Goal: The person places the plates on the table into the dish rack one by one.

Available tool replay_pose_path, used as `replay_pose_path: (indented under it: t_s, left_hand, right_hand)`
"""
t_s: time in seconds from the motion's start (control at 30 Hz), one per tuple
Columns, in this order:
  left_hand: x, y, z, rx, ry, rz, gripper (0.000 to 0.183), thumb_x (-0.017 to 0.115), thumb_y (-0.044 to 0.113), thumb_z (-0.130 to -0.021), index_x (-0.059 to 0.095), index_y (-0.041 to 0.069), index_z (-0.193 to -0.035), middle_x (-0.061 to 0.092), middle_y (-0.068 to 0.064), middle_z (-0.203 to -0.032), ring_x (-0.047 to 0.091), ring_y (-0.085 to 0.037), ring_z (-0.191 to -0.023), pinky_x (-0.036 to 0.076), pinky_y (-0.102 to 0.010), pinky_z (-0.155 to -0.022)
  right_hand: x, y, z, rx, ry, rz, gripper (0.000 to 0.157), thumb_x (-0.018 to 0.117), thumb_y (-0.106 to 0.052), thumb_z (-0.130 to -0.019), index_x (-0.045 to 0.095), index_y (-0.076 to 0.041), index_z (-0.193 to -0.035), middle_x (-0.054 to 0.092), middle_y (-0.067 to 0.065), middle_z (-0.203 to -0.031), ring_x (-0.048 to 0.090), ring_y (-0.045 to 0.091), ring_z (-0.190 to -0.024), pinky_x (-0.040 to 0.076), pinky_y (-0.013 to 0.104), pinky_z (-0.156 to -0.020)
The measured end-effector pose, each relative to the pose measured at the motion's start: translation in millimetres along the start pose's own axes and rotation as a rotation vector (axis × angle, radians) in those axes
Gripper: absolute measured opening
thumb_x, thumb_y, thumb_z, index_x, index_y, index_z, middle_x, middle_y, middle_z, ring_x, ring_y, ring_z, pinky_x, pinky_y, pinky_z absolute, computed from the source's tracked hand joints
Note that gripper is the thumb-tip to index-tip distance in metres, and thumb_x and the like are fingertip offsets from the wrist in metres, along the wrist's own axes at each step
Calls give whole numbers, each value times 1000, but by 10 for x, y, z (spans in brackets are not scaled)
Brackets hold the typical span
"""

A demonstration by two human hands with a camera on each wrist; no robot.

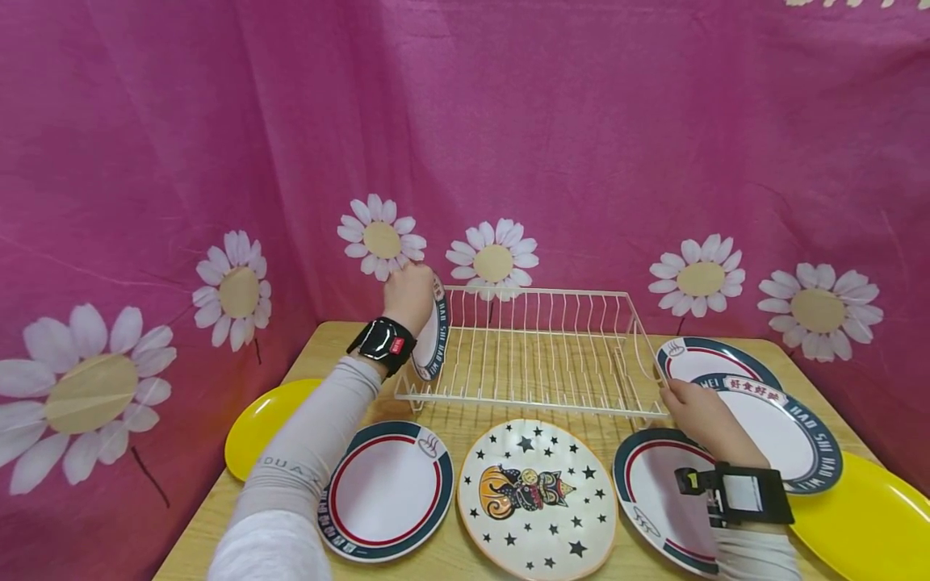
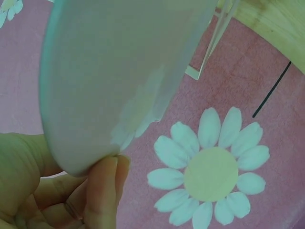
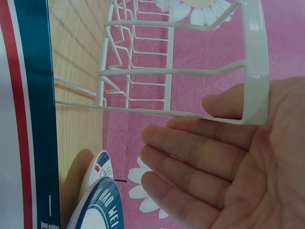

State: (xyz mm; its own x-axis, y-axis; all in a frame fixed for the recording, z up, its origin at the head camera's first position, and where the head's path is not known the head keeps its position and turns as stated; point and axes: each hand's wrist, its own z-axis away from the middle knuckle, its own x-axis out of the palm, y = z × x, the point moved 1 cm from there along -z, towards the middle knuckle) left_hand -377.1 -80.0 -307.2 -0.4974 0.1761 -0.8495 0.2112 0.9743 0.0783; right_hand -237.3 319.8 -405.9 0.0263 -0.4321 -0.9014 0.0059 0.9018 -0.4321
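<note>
A white wire dish rack stands on the wooden table. At its left end my left hand pinches the rim of a white plate with a dark blue lettered border. That plate is on edge, and the left wrist view shows its pale underside with thumb and fingers at the rim. My right hand holds the rack's front right corner. In the right wrist view the thumb reaches behind the corner bar while the other fingers extend beside it.
Along the front lie a blue-rimmed plate, a cat-and-stars plate and another blue-rimmed plate. Yellow plates lie at left and right. Two more blue-rimmed plates overlap at right. A pink floral cloth hangs behind.
</note>
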Motion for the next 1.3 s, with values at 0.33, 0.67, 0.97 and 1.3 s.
replay_pose_path:
  t_s: [0.33,0.67,0.97,1.3]
  left_hand:
    - [114,27,81,-9,-34,2,20,53,4,-92,70,-4,-97,70,-23,-94,70,-40,-85,58,-49,-69]
    - [88,36,148,-17,-49,77,21,51,2,-93,71,-2,-98,68,-22,-95,70,-40,-87,58,-50,-68]
    - [50,48,194,-57,-77,112,21,50,6,-95,66,-6,-100,68,-23,-94,70,-40,-87,58,-51,-68]
    - [68,133,240,-37,-94,123,19,53,8,-95,67,-5,-98,69,-20,-92,71,-38,-85,58,-48,-67]
  right_hand:
    - [25,-3,-12,-28,31,10,41,43,-21,-101,52,13,-123,48,7,-69,49,20,-67,41,31,-60]
    - [37,16,-20,-39,41,6,40,43,-20,-101,52,13,-122,48,7,-69,50,20,-67,42,31,-61]
    - [34,11,-27,-32,35,15,39,43,-20,-101,54,12,-120,50,7,-69,50,21,-67,42,31,-61]
    - [30,10,-27,-47,46,13,37,43,-20,-101,55,12,-117,48,7,-68,49,21,-67,41,32,-61]
